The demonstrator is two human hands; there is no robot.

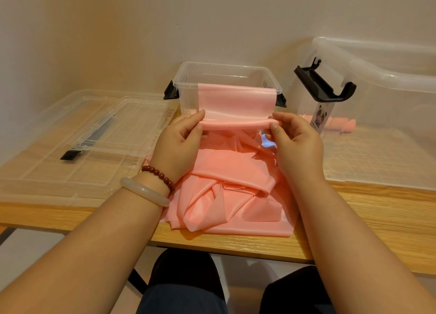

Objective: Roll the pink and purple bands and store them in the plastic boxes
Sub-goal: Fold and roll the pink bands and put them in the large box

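Head-worn; looks down, close over table (389, 210)

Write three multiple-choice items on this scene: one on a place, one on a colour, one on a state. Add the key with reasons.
1. Where do the flat clear plastic lids lie?
A. On the wooden table, left of the small clear plastic box.
B. On top of that box.
C. On the person's lap.

2. What colour are the small box's latches?
A. White.
B. Blue.
C. Black.

3. How is the wide pink elastic band held?
A. It lies rolled up on the floor.
B. The left hand and the right hand pinch it at either side.
C. Nothing touches it.

Key:
1 A, the lids lie flat at the left of the table.
2 C, both latches show black.
3 B, fingers and thumbs close on the band at each end.
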